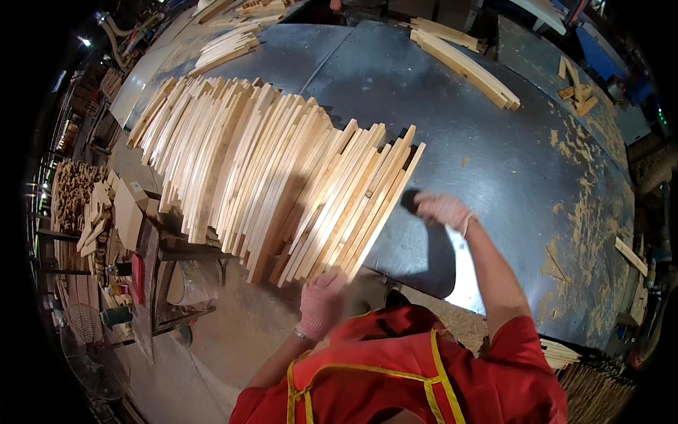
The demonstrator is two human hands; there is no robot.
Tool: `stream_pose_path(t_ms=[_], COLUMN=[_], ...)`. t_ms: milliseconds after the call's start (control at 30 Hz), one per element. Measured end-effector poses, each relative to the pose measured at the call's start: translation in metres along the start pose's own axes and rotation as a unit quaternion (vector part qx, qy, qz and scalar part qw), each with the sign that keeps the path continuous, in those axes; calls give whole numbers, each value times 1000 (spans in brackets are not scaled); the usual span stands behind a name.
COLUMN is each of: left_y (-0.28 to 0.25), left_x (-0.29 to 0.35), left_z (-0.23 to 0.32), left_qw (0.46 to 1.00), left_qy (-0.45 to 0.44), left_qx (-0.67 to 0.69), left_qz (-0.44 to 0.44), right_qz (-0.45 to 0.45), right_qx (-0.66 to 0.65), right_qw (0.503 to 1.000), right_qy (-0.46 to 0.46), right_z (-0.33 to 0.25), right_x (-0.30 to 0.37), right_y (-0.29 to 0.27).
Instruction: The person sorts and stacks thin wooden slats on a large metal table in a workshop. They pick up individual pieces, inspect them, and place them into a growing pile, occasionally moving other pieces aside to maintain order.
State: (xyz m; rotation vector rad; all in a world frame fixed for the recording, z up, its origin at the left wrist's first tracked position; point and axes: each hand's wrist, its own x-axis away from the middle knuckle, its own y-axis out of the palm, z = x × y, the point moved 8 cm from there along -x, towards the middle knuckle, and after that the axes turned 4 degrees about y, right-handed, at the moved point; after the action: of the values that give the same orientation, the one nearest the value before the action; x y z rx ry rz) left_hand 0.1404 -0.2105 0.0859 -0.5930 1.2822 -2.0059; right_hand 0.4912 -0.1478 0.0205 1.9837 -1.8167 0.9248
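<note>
A wide row of long, pale wooden strips point(282, 169) lies side by side on the dark metal table point(480, 162). Their near ends stick out past its front edge at uneven lengths. My left hand point(323, 304), in a pinkish work glove, is closed at the near ends of the right-hand strips; its fingertips are partly hidden there. Over the bare metal to the right of the row is my right hand point(443, 210), gloved too and slightly blurred. Its fingers are curled together, apart from the strips, and whatever may be inside them is hidden.
More strips point(462, 63) lie at the far right, and another bundle point(226, 49) at the far left. Sawdust point(583, 233) and offcuts point(579, 88) litter the right side. A wooden stand point(148, 275) and a fan point(88, 346) are at left. Another person's hand point(336, 6) shows beyond the table.
</note>
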Motion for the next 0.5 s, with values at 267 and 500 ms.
stream_pose_path(t_ms=[267, 500], left_y=[42, 42], left_x=[-101, -141], left_z=[0, 8], left_qw=[992, 995], left_qy=[19, -22], left_qx=[-125, -95], left_qz=[28, 15], right_qz=[194, -19], right_qx=[674, 189], right_qw=[654, 923], right_qy=[-283, -335], right_z=[-109, -90], right_x=[-51, 7], right_y=[2, 13])
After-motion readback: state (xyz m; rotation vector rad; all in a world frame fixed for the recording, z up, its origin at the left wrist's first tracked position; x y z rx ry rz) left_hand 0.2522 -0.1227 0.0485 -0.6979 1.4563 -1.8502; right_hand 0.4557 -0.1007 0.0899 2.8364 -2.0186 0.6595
